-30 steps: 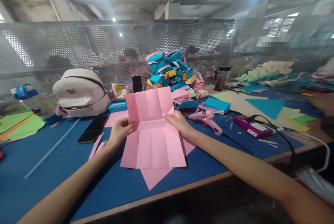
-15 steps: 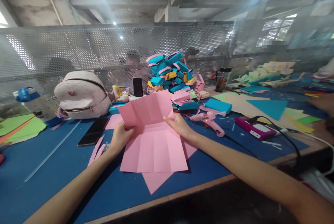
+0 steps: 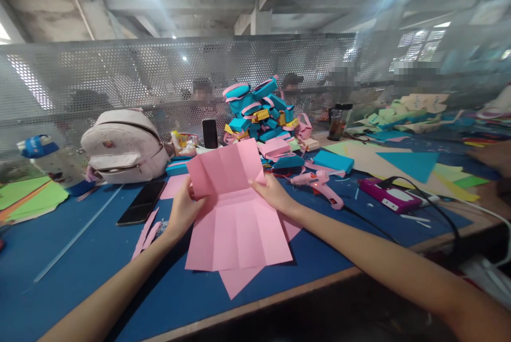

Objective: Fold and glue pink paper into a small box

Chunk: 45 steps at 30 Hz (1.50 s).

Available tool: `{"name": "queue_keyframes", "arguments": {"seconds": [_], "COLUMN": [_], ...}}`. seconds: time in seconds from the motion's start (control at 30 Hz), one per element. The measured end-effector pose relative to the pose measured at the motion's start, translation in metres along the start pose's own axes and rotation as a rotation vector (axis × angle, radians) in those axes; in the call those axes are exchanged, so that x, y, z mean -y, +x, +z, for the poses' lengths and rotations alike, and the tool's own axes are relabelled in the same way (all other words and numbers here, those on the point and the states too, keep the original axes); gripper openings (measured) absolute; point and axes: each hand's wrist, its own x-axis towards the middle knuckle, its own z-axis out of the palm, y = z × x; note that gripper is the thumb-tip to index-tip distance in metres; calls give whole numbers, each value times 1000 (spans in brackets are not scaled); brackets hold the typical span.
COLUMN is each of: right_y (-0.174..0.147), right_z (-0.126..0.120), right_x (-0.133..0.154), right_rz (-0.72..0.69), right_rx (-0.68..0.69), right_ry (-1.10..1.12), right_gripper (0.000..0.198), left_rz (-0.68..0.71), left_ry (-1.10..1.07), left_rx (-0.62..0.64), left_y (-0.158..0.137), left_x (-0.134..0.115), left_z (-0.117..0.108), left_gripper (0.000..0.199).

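Observation:
A creased pink sheet of paper is held between my two hands, bent along a crosswise fold so its far part tilts up. My left hand grips its left edge, thumb on top and the other fingers mostly hidden behind. On the right edge, my right hand pinches the paper near the same fold. Lengthwise creases run down the sheet. Beneath it, another pink paper lies on the blue table, one corner poking out towards me.
A pink glue gun with a lit light lies to the right, beside a purple power bank. Behind stands a heap of blue, pink and yellow paper pieces. Left are a black phone, a white backpack and a bottle.
The near part of the pink sheet has come slightly closer to me and lies a little lower. Both hands keep their hold on its edges.

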Motion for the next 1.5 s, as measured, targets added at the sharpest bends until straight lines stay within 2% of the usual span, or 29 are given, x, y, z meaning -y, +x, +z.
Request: {"name": "queue_keyframes", "arguments": {"seconds": [0.07, 0.17, 0.23, 0.6, 0.73, 0.9, 1.0, 1.2, 1.33, 1.5], "right_y": [0, 1, 2, -1, -2, -5, -6, -8, -8, -9], "right_z": [1, 1, 1, 2, 2, 0, -1, 1, 1, 0], "right_x": [-1, -3, -3, 1, 4, 11, 13, 13, 13, 13], "right_rz": [-11, -18, -18, -33, -48, -51, -61, -75, -77, -78], "right_rx": [-4, -6, -1, 85, 112, 139, 168, 199, 217, 245], "right_ry": [-5, -10, -12, -12, -16, -32, -34, -42, -46, -46], "right_gripper": [22, 24, 24, 30, 33, 41, 43, 38, 37, 39], "left_rz": [-2, 4, 6, -53, -78, -125, -179, -279, -323, -369], "left_ry": [-1, 14, 7, -300, -378, -468, -472, -406, -383, -399], "left_rx": [14, 35, 50, 192, 201, 165, 188, 253, 287, 329], "left_y": [1, 1, 1, 2, 1, 0, -1, -2, -4, -5], "left_x": [2, 4, 5, 0, -4, -9, -9, -7, -9, -12], "left_z": [-1, -2, -2, 2, 2, 1, 0, 0, -1, -2], "left_gripper": [37, 16, 12, 31, 35, 64, 77, 46, 43, 49]}}
